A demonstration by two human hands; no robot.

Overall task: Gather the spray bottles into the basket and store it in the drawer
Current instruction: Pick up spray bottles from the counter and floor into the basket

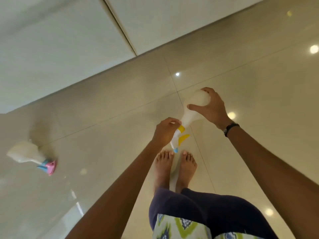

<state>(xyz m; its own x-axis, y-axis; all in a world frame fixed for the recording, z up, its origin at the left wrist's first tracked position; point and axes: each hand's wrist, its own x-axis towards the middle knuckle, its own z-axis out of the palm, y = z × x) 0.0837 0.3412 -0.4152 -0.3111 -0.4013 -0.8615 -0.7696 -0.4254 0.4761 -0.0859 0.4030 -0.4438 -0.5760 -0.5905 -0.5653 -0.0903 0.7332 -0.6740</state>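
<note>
I hold a white spray bottle [192, 112] with a yellow collar and trigger and a blue nozzle tip over the floor, above my feet. My right hand [211, 107] grips its rounded body from above. My left hand [164, 131] pinches it at the neck and spray head. The bottle is tilted, nozzle pointing down toward me. A second white spray bottle [29, 155] with a pink and blue spray head lies on the floor at the left. No basket or drawer front shows clearly.
Glossy cream floor tiles [250, 83] reflect ceiling lights. Pale cabinet fronts [60, 40] with a dark seam run along the top left. My bare feet [175, 167] stand under the held bottle.
</note>
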